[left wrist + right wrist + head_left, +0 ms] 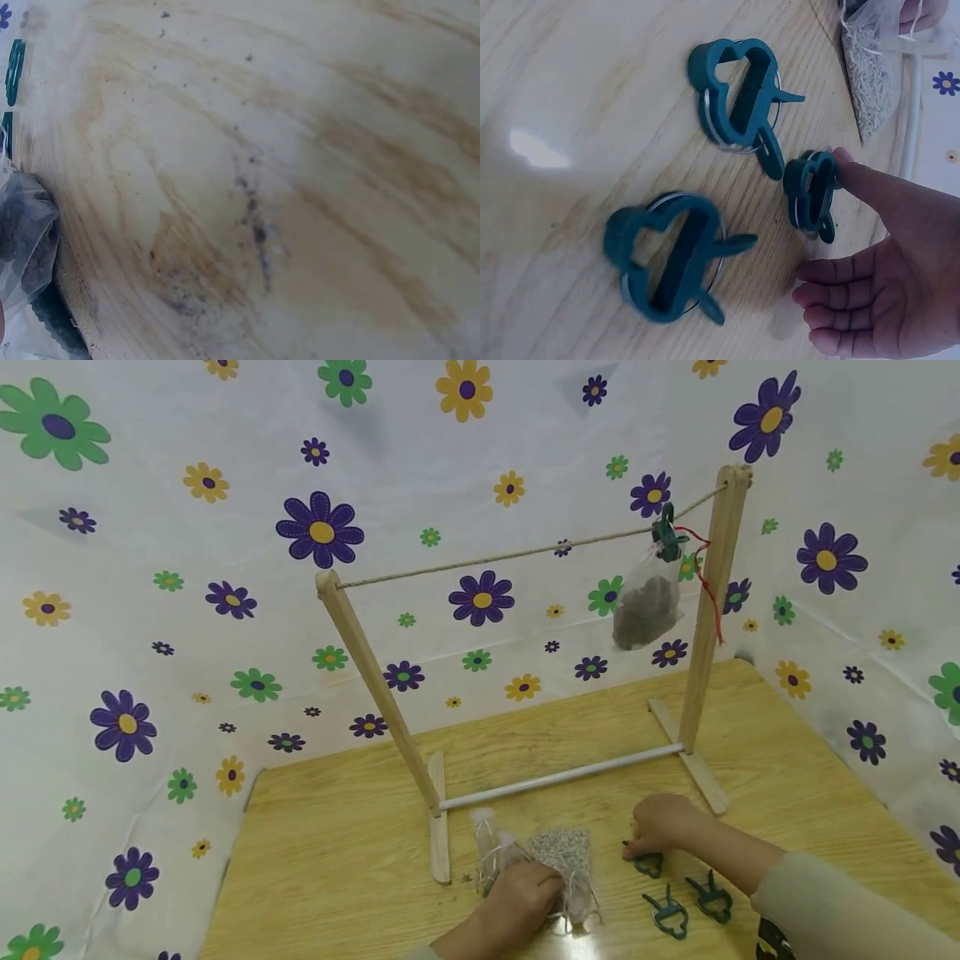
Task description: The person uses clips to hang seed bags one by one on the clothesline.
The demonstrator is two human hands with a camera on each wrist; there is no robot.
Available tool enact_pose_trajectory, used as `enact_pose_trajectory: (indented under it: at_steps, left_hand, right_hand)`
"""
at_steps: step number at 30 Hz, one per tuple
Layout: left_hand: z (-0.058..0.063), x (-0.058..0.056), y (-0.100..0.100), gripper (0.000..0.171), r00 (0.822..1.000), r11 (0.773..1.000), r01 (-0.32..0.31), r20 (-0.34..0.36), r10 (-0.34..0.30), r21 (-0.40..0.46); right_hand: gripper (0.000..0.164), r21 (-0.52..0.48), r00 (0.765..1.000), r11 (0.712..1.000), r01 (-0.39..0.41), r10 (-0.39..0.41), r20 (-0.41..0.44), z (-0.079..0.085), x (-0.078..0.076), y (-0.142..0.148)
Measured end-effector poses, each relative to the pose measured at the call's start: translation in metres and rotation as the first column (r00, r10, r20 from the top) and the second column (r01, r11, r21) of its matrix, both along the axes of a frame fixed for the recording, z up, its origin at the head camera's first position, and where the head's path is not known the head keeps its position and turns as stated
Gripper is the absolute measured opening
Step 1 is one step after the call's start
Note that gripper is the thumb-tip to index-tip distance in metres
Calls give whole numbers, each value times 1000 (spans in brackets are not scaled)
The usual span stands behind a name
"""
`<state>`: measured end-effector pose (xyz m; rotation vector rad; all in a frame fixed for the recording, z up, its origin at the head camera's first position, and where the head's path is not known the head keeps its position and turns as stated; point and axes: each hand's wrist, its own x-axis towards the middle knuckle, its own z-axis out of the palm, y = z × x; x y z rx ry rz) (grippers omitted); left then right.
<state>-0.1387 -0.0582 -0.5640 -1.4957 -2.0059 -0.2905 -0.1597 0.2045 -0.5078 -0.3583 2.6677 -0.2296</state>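
My left hand (520, 897) grips the gathered neck of a small sheer drawstring bag (564, 850) filled with pale grains. Other sheer bags (487, 847) lie bunched beside it; one with dark contents (30, 232) shows at the left wrist view's edge. My right hand (900, 277) reaches over a green plant clip (810, 191) on the table. Its thumb touches the clip, while the other fingers stay apart from it. Two more green clips, one nearer the bags (739, 94) and one closer to me (667, 255), lie beside it.
Behind my hands stands a wooden frame with a left post (378, 693), a right post (708, 618), a rope (495, 559) and a white bottom bar (562, 777). A sheer bag (647, 610) with dark contents hangs by a green clip (667, 537) near the right post. Dark crumbs (259, 232) dot the table.
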Motion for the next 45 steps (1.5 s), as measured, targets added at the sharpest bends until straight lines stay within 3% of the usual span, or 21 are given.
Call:
enact_pose_trajectory:
  at_steps: [5, 9, 13, 18, 22, 27, 31, 37, 41, 45]
  left_hand:
    - [2, -4, 1, 10, 999, 998, 8, 37, -10, 57]
    - [6, -8, 2, 15, 994, 992, -19, 110, 5, 128]
    - [7, -13, 3, 15, 980, 980, -56, 199, 17, 193]
    - [9, -17, 5, 8, 967, 969, -83, 254, 21, 234]
    - [12, -18, 9, 6, 960, 958, -141, 272, 71, 248]
    - [21, -19, 14, 7, 938, 946, -210, 323, 124, 248]
    - [26, -22, 16, 11, 933, 938, -228, 334, 135, 261]
    - [31, -27, 19, 13, 925, 924, -240, 358, 125, 299]
    - [39, -27, 23, 7, 890, 906, -265, 446, 98, 329]
    - [50, -29, 28, 6, 813, 890, -291, 581, 37, 351]
  right_hand:
    - [45, 80, 999, 996, 28, -31, 43, -1, -10, -12]
    - [42, 112, 988, 993, 48, -64, 139, -2, -19, -15]
    - [37, 74, 967, 994, 75, -91, 238, -1, -25, -14]
    - [35, -3, 957, 996, 89, -85, 276, 3, -27, -10]
    - [37, -42, 963, 999, 35, -22, 267, 7, -27, -5]
    - [38, -81, 972, 995, -57, 74, 224, 15, -28, 1]
    - [40, -117, 973, 984, -137, 156, 170, 21, -32, 6]
    - [25, -199, 967, 954, -227, 244, 68, 31, -34, 12]
    - [26, -209, 940, 917, -341, 340, -38, 38, -34, 13]
    - [26, -156, 878, 869, -470, 441, -187, 47, -34, 15]
